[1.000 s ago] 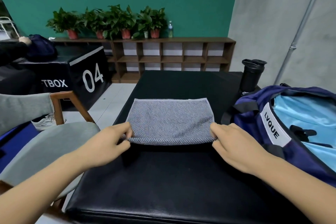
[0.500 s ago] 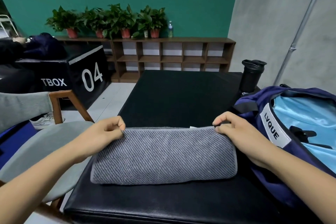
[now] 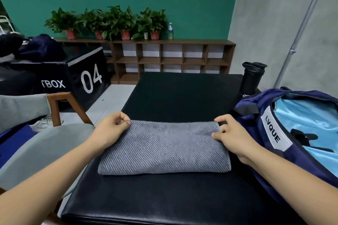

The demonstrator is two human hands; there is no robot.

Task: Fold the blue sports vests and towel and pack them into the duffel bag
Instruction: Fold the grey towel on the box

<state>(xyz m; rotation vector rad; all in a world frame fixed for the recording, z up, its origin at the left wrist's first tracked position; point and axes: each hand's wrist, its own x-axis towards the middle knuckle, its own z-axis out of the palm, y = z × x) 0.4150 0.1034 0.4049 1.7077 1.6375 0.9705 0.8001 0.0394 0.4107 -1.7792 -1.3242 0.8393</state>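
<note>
A grey-blue striped towel (image 3: 162,146) lies folded in a thick rectangle on the black padded bench (image 3: 164,197). My left hand (image 3: 109,129) pinches its far left corner. At the far right corner my right hand (image 3: 232,135) holds the towel's edge between thumb and curled fingers. Just right of the towel stands the open navy duffel bag (image 3: 254,102) with a white LVQUE label. Light blue fabric (image 3: 307,115) shows inside the bag; I cannot tell whether it is vests or lining.
A black lidded bottle (image 3: 253,78) stands on the bench behind the bag. A wooden chair with grey cushions (image 3: 45,144) sits close on the left. Farther back are a black box marked 04 (image 3: 87,73) and a low shelf (image 3: 173,56) with potted plants.
The towel has come nearer to me and now lies in a thicker fold. Both hands went from its near edge to its far corners.
</note>
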